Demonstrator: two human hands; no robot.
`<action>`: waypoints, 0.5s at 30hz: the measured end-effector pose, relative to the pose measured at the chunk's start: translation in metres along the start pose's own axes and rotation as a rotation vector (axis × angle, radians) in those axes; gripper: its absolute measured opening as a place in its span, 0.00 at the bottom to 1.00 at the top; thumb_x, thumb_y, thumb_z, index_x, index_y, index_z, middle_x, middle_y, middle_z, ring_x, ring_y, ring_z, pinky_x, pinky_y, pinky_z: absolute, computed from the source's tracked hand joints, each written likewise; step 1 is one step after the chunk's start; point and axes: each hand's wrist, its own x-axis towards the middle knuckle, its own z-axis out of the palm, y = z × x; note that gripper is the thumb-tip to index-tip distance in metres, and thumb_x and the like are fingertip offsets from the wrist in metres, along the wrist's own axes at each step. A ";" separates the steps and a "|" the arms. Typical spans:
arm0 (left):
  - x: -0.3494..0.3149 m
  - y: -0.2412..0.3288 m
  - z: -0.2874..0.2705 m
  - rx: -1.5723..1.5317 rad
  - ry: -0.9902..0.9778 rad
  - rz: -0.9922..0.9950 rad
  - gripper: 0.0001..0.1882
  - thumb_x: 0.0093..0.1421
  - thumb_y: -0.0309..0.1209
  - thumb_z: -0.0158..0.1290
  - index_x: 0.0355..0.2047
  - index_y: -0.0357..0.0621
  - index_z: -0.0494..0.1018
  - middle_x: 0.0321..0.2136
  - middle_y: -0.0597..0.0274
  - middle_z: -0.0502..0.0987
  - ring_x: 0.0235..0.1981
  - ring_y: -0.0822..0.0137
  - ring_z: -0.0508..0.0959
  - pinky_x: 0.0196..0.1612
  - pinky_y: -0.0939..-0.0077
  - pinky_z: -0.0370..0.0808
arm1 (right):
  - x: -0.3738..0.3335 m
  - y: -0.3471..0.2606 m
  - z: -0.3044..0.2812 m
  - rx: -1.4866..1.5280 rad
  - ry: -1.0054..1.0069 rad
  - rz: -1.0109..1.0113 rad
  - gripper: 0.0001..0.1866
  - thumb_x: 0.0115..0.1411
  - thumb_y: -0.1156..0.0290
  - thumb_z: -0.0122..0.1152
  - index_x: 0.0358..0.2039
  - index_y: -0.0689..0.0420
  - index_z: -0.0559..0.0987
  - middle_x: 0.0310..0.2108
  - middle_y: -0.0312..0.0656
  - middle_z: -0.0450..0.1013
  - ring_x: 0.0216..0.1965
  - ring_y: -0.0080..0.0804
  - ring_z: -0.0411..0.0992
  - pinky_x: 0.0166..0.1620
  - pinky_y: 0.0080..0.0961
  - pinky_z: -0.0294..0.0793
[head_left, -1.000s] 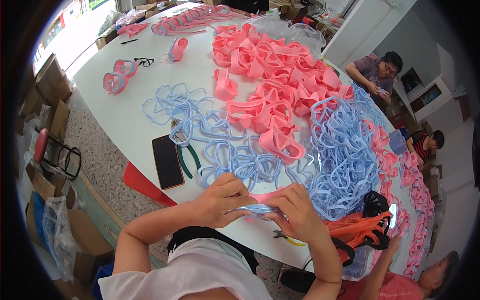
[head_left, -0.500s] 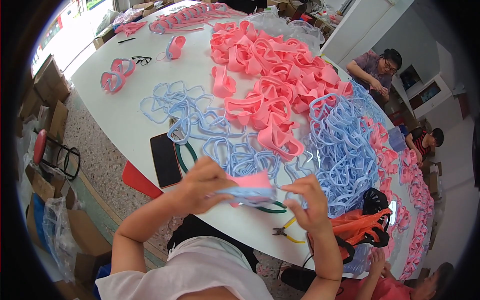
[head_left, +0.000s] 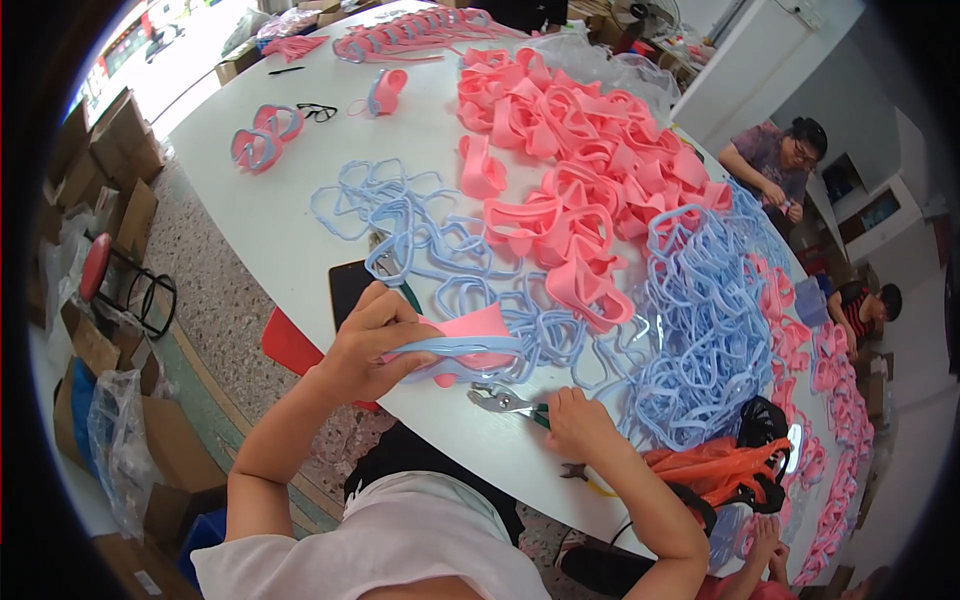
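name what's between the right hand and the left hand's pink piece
The metal end of the green-handled pliers, gripped by the right hand, in the head view.

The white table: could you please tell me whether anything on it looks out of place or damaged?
Nothing looks damaged; the glasses seem slightly out of place, a personal item lying between pink-and-blue pieces.

Black eyeglasses [head_left: 318, 112] near pen [head_left: 286, 71]; red-seated stool [head_left: 95, 267] (black legs) on speckled floor [head_left: 205, 290], near cardboard boxes [head_left: 118, 138].
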 end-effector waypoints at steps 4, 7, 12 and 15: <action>-0.004 0.001 -0.009 -0.026 -0.011 -0.009 0.18 0.43 0.24 0.66 0.38 0.40 0.81 0.28 0.63 0.67 0.31 0.63 0.65 0.34 0.72 0.63 | -0.017 -0.003 0.014 -0.150 0.111 0.206 0.11 0.48 0.75 0.59 0.32 0.61 0.70 0.30 0.45 0.71 0.36 0.43 0.73 0.30 0.35 0.76; -0.009 -0.003 -0.017 -0.019 -0.006 -0.015 0.19 0.43 0.24 0.66 0.39 0.41 0.81 0.28 0.64 0.66 0.31 0.63 0.64 0.34 0.72 0.62 | -0.037 0.009 -0.017 0.005 0.175 0.271 0.12 0.47 0.79 0.58 0.33 0.61 0.69 0.31 0.46 0.70 0.37 0.47 0.73 0.35 0.38 0.75; -0.001 -0.001 -0.012 -0.044 -0.054 0.028 0.18 0.44 0.26 0.67 0.39 0.42 0.80 0.28 0.64 0.67 0.32 0.63 0.64 0.36 0.71 0.62 | -0.054 -0.002 -0.093 0.251 0.497 0.214 0.20 0.44 0.85 0.55 0.41 0.65 0.69 0.39 0.53 0.67 0.43 0.52 0.68 0.47 0.42 0.69; 0.008 0.007 -0.003 -0.093 -0.089 0.085 0.18 0.44 0.26 0.66 0.39 0.43 0.80 0.29 0.64 0.67 0.32 0.62 0.65 0.36 0.70 0.62 | -0.040 -0.012 -0.120 0.012 0.652 0.231 0.25 0.45 0.85 0.55 0.47 0.68 0.68 0.44 0.56 0.64 0.47 0.53 0.64 0.52 0.41 0.66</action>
